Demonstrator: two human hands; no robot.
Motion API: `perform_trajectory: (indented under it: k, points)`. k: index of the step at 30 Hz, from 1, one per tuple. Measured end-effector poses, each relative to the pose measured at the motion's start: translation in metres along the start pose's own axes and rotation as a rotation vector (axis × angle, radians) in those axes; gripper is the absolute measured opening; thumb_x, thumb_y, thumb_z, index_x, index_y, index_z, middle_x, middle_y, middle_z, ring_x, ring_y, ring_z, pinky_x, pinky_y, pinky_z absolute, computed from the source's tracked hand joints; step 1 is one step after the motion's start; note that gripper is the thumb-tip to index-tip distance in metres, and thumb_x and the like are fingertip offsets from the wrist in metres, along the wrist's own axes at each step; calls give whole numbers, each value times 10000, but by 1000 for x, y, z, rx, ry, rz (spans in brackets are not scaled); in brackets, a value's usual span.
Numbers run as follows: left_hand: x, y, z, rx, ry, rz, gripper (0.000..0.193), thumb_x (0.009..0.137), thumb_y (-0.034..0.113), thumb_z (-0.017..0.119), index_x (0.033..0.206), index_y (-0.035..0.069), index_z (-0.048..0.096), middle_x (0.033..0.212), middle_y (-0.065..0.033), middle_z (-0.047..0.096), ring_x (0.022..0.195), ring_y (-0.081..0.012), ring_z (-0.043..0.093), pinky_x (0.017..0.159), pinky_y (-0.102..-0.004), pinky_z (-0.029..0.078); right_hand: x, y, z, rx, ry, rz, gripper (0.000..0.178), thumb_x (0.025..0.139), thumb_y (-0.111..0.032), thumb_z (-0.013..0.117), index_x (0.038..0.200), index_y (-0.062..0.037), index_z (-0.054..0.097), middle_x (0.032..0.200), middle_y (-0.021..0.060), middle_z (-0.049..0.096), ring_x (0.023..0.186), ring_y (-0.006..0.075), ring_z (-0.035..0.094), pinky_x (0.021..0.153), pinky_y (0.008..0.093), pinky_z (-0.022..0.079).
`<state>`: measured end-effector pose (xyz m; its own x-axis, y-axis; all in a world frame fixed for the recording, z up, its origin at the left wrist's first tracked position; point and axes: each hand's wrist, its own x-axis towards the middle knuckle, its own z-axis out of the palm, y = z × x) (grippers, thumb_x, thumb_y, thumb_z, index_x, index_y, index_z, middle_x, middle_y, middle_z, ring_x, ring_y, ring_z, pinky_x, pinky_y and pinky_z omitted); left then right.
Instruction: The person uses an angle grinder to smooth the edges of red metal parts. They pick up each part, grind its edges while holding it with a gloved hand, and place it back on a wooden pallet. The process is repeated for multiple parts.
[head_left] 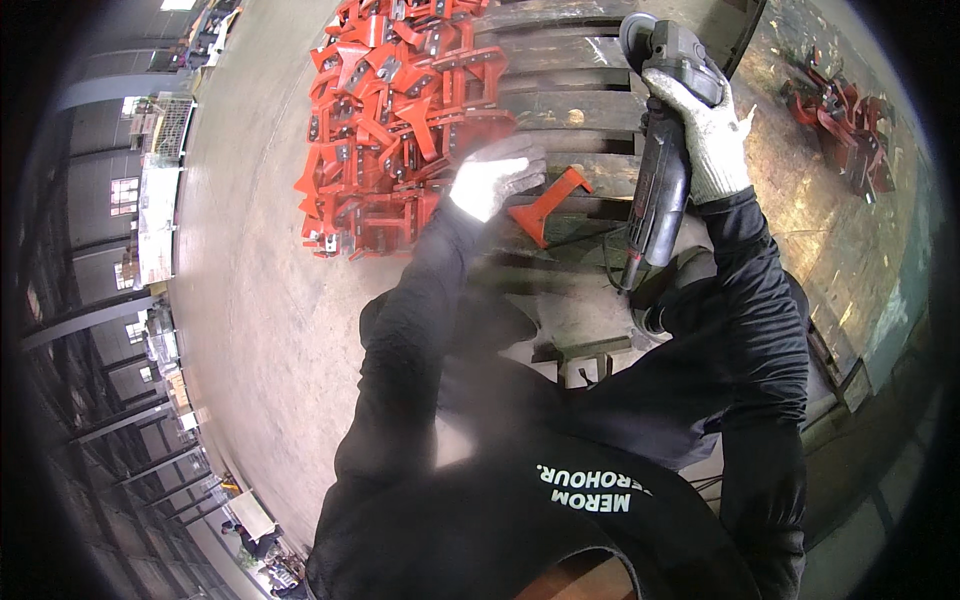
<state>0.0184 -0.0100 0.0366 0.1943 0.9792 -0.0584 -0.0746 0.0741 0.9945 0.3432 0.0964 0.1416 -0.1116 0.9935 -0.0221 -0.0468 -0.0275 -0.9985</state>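
My right hand, in a white glove, is closed around the head of a black angle grinder, whose disc points away from me. The grinder's body hangs down toward my knee, cord end nearest me. My left hand, also gloved, is at the near right edge of a heap of red metal brackets. Motion smears its fingers, and a blurred red part lies against its far side; whether it is gripped cannot be made out. Just right of that hand, a single red bracket rests on the slatted wooden pallet.
More red metal parts lie on a worn wooden board at the right. Concrete floor stretches to the left, with racks and shelving along the far left side. A person is in the distance at the lower left.
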Motion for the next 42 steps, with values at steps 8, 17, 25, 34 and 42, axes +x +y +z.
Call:
perform_trajectory:
  k: [8,17,25,34,42]
  points:
    - [1,-2,13,1,220,-152,318,903,47,714,1205,-46,685,1098,-174,738,989,-260,727,832,-359,602,0,2,2,259,48,101,588,826,-200,865,1315,-73,564,921,72,688,713,182,695,660,335,605]
    - [-2,-56,3,1844,450,-115,794,758,385,809,1468,153,539,1507,-232,442,1372,-409,443,1163,-506,356,-2,-2,0,285,-19,66,855,826,-238,871,1431,62,346,956,96,711,773,161,715,747,284,598]
    - [15,-74,71,1375,-6,-796,607,849,425,770,1323,83,608,1276,-190,678,1188,-353,662,996,-449,532,8,13,-11,183,-78,62,996,788,-287,907,1490,60,291,963,102,713,810,168,705,774,288,592]
    - [4,-65,35,1476,21,-484,458,869,364,734,1141,15,617,1085,-193,722,1005,-363,711,883,-461,564,-10,-7,3,46,22,130,1093,695,-358,963,1506,47,353,1204,172,647,974,200,682,797,325,603]
    - [-28,28,11,1226,363,-160,772,906,301,742,1472,-118,426,1460,-298,508,1353,-385,523,1136,-419,426,-20,18,19,148,-228,302,1019,746,-242,936,1524,5,325,1143,170,661,911,190,663,770,332,582]
